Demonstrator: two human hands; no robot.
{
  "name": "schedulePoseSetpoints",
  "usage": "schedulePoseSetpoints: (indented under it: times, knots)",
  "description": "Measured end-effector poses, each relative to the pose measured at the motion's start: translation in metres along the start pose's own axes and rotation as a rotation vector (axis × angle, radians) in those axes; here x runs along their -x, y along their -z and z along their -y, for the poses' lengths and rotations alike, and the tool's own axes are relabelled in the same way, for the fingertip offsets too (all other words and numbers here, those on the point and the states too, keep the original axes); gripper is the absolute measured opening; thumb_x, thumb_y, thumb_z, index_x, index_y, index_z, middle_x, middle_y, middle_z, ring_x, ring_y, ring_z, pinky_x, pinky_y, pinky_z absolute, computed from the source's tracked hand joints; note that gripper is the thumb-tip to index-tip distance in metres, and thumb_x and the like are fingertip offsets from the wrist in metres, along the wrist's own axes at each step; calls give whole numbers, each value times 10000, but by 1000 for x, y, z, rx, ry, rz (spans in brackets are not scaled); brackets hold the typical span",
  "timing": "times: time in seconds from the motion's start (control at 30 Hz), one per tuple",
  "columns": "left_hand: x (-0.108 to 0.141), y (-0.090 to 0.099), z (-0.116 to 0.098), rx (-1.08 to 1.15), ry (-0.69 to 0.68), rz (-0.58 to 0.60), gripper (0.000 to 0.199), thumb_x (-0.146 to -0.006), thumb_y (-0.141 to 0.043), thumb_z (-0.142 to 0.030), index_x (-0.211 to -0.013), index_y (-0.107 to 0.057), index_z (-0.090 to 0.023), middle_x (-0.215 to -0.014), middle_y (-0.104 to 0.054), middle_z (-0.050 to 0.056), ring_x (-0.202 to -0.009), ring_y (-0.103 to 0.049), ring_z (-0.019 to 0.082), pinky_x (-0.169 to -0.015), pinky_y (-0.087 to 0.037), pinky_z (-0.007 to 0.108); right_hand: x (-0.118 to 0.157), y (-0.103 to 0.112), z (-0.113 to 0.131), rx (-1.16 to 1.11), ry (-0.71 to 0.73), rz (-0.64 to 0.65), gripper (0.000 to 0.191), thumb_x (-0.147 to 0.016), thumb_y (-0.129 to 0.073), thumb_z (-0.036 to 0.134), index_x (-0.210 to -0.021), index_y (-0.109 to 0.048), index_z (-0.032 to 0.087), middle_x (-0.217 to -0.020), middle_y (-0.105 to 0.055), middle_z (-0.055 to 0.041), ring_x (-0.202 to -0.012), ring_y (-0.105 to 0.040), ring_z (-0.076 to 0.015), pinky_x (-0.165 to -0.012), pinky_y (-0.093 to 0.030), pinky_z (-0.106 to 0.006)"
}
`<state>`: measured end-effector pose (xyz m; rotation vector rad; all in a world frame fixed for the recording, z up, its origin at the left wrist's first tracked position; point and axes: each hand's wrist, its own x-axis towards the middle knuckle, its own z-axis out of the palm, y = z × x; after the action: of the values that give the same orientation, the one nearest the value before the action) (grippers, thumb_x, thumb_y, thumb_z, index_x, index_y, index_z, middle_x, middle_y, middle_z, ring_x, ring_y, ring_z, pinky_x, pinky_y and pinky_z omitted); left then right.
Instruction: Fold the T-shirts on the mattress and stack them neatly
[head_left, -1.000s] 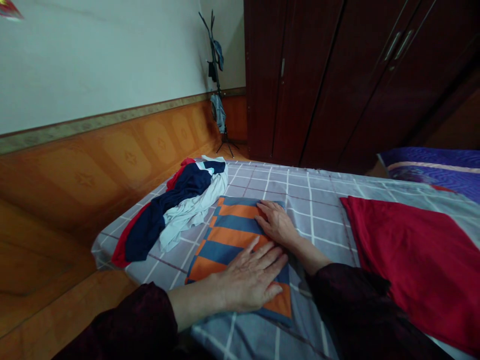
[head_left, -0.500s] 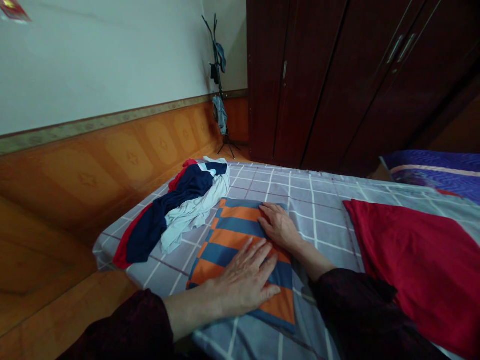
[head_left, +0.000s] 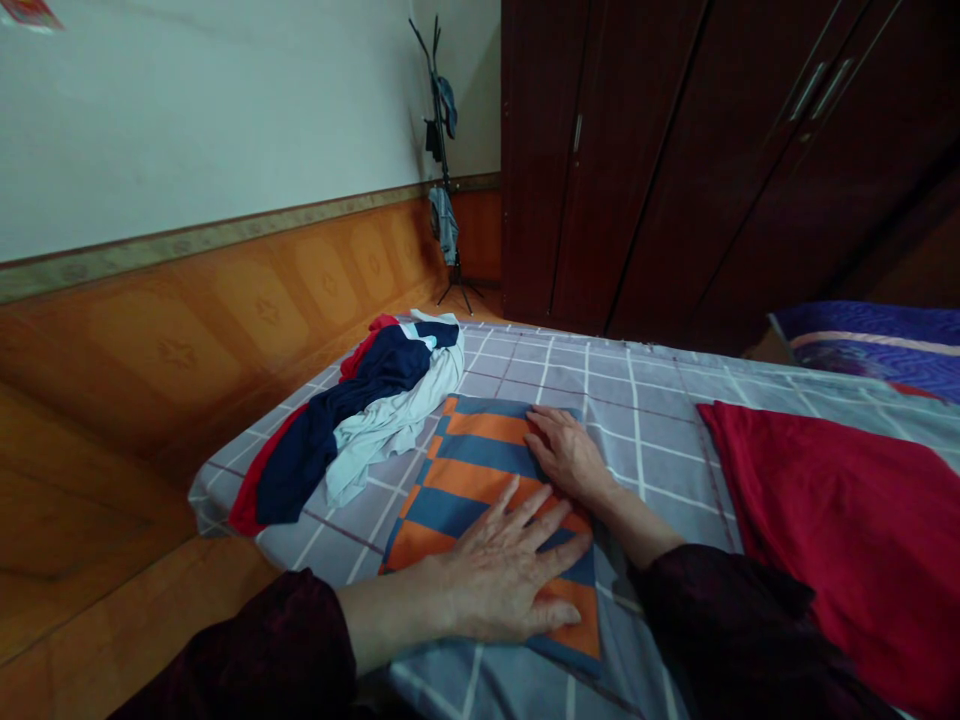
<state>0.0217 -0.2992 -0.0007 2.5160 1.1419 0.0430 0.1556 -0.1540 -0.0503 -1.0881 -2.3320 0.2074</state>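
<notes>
And there it is, both bare hands down flat on a folded cloth (head_left: pixel 465 470), orange and blue blocks, lying on a grey checked bed sheet (head_left: pixel 660 440). The left hand (head_left: pixel 495 590) is pressing on the lower half, fingers spread wide, palm down, pinching nothing. The right hand (head_left: pixel 568 457) sits along the cloth's right side, fingers much closer together, lying flat and not gripping either. Dark sleeves (head_left: pixel 720 620) run back from both wrists.

Just beside the cloth on the left, a bunched heap of clothes (head_left: pixel 360 420) in navy, pale blue and red. Well over to the right, a red cloth (head_left: pixel 847 520) is spread across the sheet. Past the bed, a purple blanket (head_left: pixel 870 350) and a dark wooden wardrobe (head_left: pixel 637 150), and in the corner a coat stand (head_left: pixel 442 170) hung with clothes, beside orange wood panelling (head_left: pixel 225 300).
</notes>
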Motion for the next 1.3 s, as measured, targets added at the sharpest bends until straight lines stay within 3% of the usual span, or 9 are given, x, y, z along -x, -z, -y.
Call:
schedulePoseSetpoints:
  times: [0.17, 0.3, 0.43, 0.6, 0.73, 0.9, 0.97, 1.13, 1.3]
  knots:
    - [13, 16, -2, 68, -169, 23, 512, -948, -384, -498, -1398, -378, -254, -1517, -277, 78, -1405, -202, 259, -1139, -153, 501, 1, 0, 0, 0, 9, -1, 359, -894, -449, 266, -1173, -608, 104, -1232, -590, -150, -1146, -520, -249, -1005, -397, -419]
    - [6, 14, 10, 28, -38, -59, 633, -920, -372, -576, -1431, -326, -205, -1526, -236, 115, -1416, -142, 284, -1144, -132, 505, 0, 0, 0, -3, 10, -5, 367, -892, -455, 259, -1176, -606, 83, -1234, -585, -162, -1153, -511, -251, -1006, -400, -410]
    - [4, 0, 16, 0, 28, -22, 677, -908, -334, -621, -1465, -232, -249, -1555, -116, 96, -1424, -6, 305, -1131, -56, 562, 0, 2, 2, -5, 9, 5, 363, -892, -453, 256, -1174, -608, 88, -1234, -585, -161, -1149, -516, -250, -1010, -399, -410]
    - [21, -6, 13, -29, 128, -42, 674, -919, -345, -597, -1481, -156, -277, -1561, -22, 94, -1423, 21, 309, -1122, -70, 568, 1, 2, 2, -1, 7, 15, 367, -900, -444, 275, -1192, -598, 115, -1252, -575, -155, -1167, -508, -245, -1017, -390, -420]
    - [37, 0, 11, -35, 163, 11, 734, -905, -409, -580, -1490, -91, -269, -1556, 42, 105, -1417, 25, 332, -1119, -97, 567, 2, 1, 2, -1, 14, 12, 370, -897, -450, 281, -1201, -594, 129, -1258, -574, -149, -1174, -505, -249, -1007, -398, -427]
    - [20, 12, 9, -3, 134, -82, 729, -892, -360, -635, -1442, -304, -161, -1521, -237, 142, -1417, -114, 310, -1144, -138, 513, 2, 0, 1, 2, 19, -5, 365, -894, -444, 272, -1189, -602, 126, -1247, -579, -145, -1162, -509, -251, -1004, -403, -423]
    - [6, 11, 5, 4, 136, -97, 753, -891, -336, -647, -1436, -310, -127, -1512, -247, 168, -1415, -110, 319, -1145, -128, 521, 1, -1, -1, -10, 16, -2, 372, -891, -449, 268, -1185, -602, 102, -1242, -580, -151, -1159, -508, -249, -1005, -402, -406]
    - [-3, -3, -11, 59, 20, -39, 701, -950, -269, -560, -1481, -151, -119, -1538, -60, 186, -1418, 6, 300, -1140, -95, 544, 1, -1, -2, -37, 0, 0, 369, -884, -464, 278, -1178, -607, 107, -1238, -583, -149, -1157, -510, -246, -1001, -405, -409]
    - [13, 14, -20, 113, -241, 83, 564, -980, -289, -467, -1444, -278, -146, -1515, -269, 97, -1421, -113, 238, -1166, -87, 482, 1, 0, 0, -33, 9, 5, 376, -888, -460, 277, -1184, -603, 96, -1238, -583, -162, -1155, -511, -254, -996, -410, -421]
